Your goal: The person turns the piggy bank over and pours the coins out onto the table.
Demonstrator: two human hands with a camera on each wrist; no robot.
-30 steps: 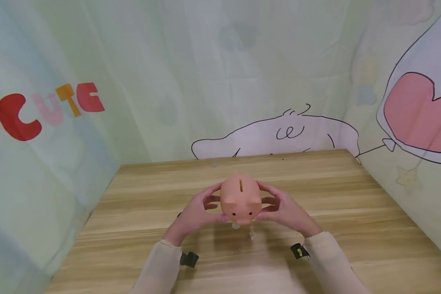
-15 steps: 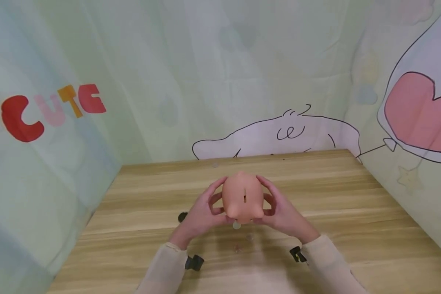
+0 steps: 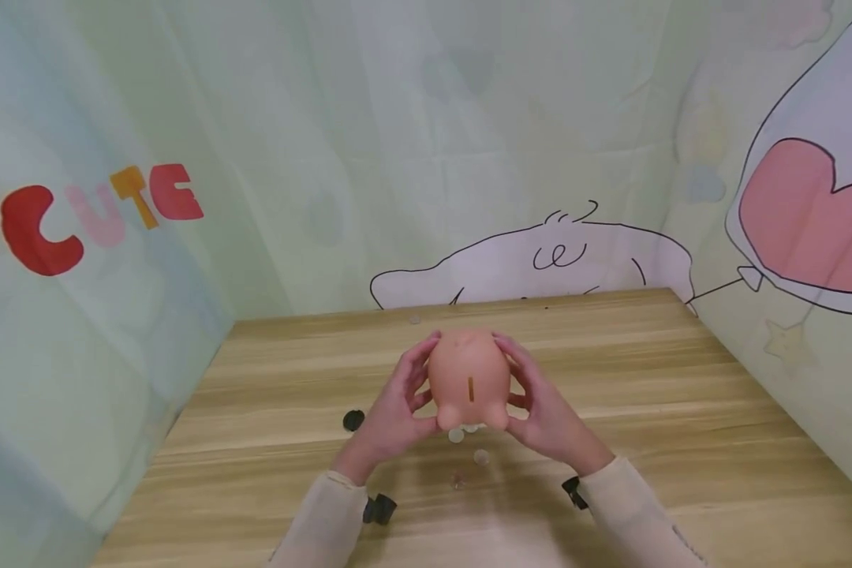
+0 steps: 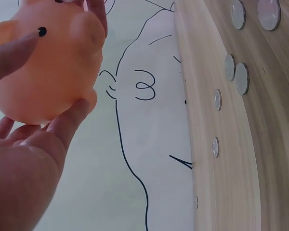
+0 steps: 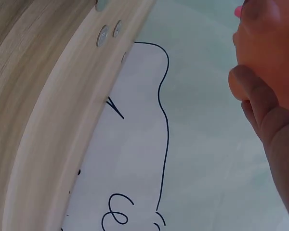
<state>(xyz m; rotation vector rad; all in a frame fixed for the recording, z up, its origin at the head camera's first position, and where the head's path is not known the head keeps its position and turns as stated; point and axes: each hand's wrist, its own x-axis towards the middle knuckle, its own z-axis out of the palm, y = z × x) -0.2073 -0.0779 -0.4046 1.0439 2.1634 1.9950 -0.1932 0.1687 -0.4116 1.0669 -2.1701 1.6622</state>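
Note:
A pink piggy bank is held up over the table between both hands, tilted so its coin slot faces the wearer and its face is out of sight in the head view. My left hand grips its left side, thumb low and fingers behind. On the other side my right hand grips it the same way. In the left wrist view, the thumb lies by a black eye on the piggy bank. Beneath it, several silver coins, among them one coin and another coin, lie on the tabletop.
A black round piece lies left of the left hand on the wooden table. One coin is near the back edge. Behind the table hangs a printed curtain. Dark wrist mounts show under the sleeves.
Both hands have tipped the piggy bank toward the wearer: its slot has swung down and forward, and its eyes have gone from the head view. More of the black round piece shows.

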